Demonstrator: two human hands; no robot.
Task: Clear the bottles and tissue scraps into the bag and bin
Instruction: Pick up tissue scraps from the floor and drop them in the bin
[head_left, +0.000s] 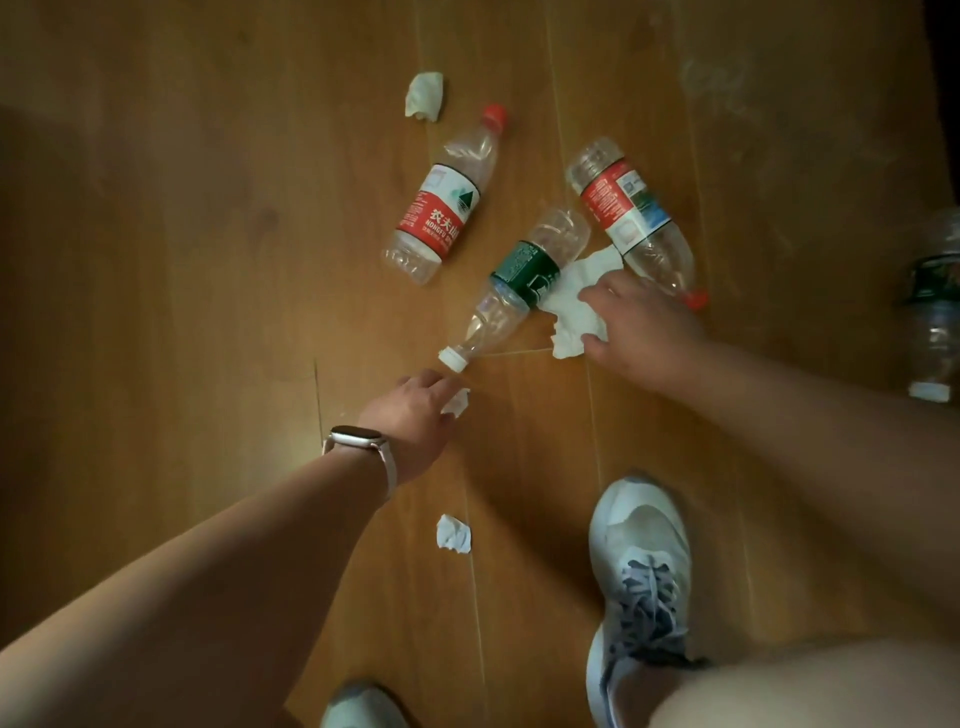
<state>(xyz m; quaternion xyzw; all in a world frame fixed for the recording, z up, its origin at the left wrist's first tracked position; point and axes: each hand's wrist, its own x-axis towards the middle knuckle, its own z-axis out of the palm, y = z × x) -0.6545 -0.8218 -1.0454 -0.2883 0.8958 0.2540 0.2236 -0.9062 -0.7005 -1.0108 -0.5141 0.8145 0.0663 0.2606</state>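
**Asker:** What are the two hands doing?

**Describer:** A person bends over a wooden floor (208, 208). The left hand (415, 410), with a watch (358, 441) on its wrist, has its grip closed round a small tissue scrap (458, 402). The right hand (639, 327) rests on a large crumpled tissue (569, 301). Its thumb and fingers are spread to either side, and the grip does not look closed yet.

**Asker:** Where exactly is that tissue?

**Describer:** It sits between two bottles lying on their sides. It touches the green-label bottle (524, 273) on its left and reaches the right red-label bottle (631, 218) beyond it. The tissue lies just left of the right palm, already under the fingertips, so the right hand is clearly the nearer one.

**Asker:** How do the bottles lie?

**Describer:** The green-label bottle lies diagonally, its white cap just past the left hand and its base pointing away to the right. The left red-label bottle (439, 200) lies farther off with its cap pointing away. A fourth bottle (935, 306) is by the right edge. One loose scrap (425, 96) lies at the far side and another (453, 532) near a shoe (639, 571). No bag or bin is in view.

**Asker:** What does the next move call for?

**Describer:** Probably closing the right fingers to gather the tissue without rolling either bottle.
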